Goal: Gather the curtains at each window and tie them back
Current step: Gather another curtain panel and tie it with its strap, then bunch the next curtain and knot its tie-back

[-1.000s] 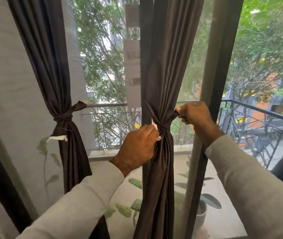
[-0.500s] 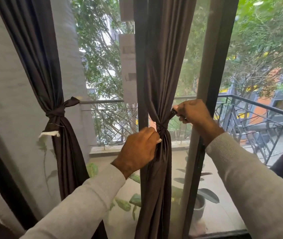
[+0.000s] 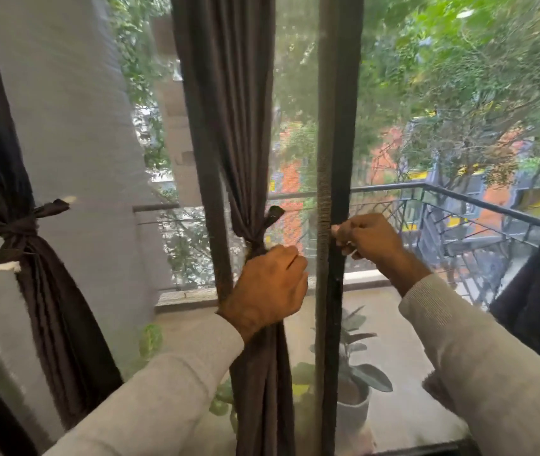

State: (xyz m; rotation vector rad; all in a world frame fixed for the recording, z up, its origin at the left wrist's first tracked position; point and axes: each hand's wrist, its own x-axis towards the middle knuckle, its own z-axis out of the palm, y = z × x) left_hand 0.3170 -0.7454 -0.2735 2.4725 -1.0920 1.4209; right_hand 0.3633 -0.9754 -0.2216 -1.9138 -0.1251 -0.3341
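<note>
The middle curtain (image 3: pixel 229 133) hangs straight down with its tie (image 3: pixel 257 240) knotted round it, the left hand (image 3: pixel 267 287) grips the bunch just under the knot, and the right hand (image 3: pixel 369 236) is off to the right past the frame (image 3: pixel 336 126), fingers curled, holding nothing I can see.

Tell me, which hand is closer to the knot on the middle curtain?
Left. The left hand grips the middle curtain just under the knot; the right hand is off to its right, past the window frame.
</note>
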